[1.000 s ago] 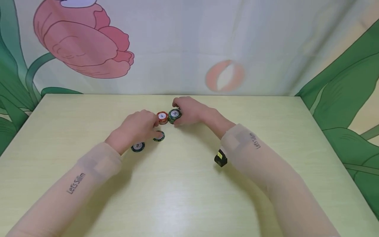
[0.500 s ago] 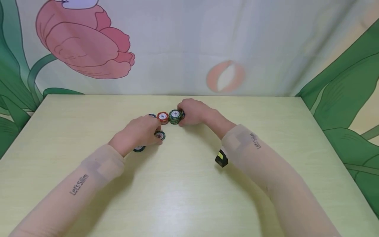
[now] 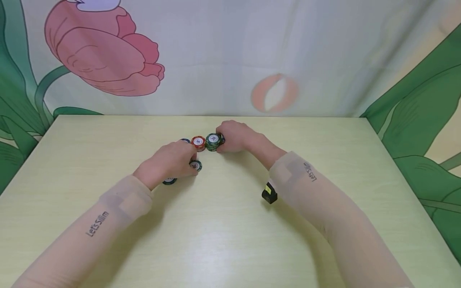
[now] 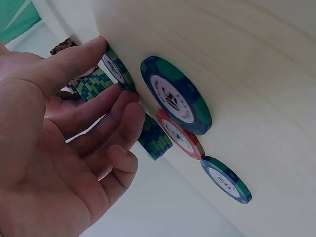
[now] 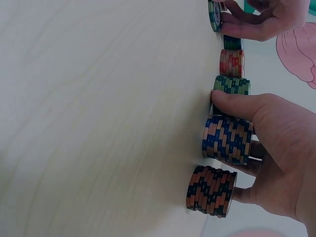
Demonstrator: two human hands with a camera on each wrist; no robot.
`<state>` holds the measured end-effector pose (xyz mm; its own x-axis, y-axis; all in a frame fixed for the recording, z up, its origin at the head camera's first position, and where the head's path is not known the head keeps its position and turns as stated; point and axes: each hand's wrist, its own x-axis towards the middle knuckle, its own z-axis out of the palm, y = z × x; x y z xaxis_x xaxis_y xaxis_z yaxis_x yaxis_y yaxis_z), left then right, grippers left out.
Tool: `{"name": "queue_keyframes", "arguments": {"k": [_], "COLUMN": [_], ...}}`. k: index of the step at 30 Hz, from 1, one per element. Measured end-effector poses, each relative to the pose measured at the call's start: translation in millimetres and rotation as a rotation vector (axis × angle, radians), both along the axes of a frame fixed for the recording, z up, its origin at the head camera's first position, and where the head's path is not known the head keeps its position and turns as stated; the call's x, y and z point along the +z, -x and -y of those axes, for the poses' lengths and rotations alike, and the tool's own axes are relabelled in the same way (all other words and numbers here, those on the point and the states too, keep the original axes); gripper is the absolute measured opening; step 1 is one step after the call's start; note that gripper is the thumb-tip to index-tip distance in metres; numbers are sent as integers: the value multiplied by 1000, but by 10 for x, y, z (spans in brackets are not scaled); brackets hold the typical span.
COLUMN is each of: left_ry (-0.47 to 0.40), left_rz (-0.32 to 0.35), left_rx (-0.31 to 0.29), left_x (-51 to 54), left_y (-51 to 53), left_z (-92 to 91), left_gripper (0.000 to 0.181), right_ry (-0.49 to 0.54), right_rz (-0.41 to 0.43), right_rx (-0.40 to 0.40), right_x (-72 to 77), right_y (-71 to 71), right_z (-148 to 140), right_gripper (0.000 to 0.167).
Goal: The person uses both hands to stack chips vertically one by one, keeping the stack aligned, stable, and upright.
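My left hand (image 3: 167, 160) pinches a green and blue poker chip (image 3: 196, 166) between thumb and forefinger. In the left wrist view that chip (image 4: 116, 70) stands tilted, its other fingers curled beside it. Loose chips lie near: a green and blue 50 chip (image 4: 174, 96), a red chip (image 4: 180, 134) and another 50 chip (image 4: 227, 180). My right hand (image 3: 235, 137) curls its thumb and fingers round the stacks at the row's right. The thumb lies by the green stack (image 5: 232, 85), the blue stack (image 5: 227, 140) sits within the hand. Part of the grip is hidden.
A red stack (image 3: 198, 143) stands between the hands, with a dark chip stack (image 3: 185, 140) partly behind the left hand. A black and orange stack (image 5: 211, 191) is beside the right hand. A small black object with yellow (image 3: 269, 193) lies by the right sleeve on the table (image 3: 216, 240).
My right hand has moved slightly right, uncovering more of the green stack. The left hand has shifted down and right, baring the dark stack, with its thumb now at the chip's near edge.
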<state>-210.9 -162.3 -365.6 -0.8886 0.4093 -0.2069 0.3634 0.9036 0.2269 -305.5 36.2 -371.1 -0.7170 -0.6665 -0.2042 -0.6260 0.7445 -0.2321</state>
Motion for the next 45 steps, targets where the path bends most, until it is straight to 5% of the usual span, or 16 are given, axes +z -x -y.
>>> {"name": "queue_keyframes", "arguments": {"k": [16,24,34,45], "left_ry": [-31,-142,-229,-189], "left_rz": [-18,-116,-242,-199], "left_rx": [-12,-24,15,58], "left_x": [0,63,84,-10], "left_y": [7,71,270,381], "left_z": [-11,-66,-165,-222], "left_gripper": [14,15,23,22], "right_ry": [14,12,10,21], "right_rz": [11,-11,-16,0], "right_rx": [-9,-7,-17,-22], "right_x": [-43,-70,-57,-55], "right_y": [30,29,16,9], "right_z": [-24,-27,-37,-46], "right_gripper": [36,35,32,31]}}
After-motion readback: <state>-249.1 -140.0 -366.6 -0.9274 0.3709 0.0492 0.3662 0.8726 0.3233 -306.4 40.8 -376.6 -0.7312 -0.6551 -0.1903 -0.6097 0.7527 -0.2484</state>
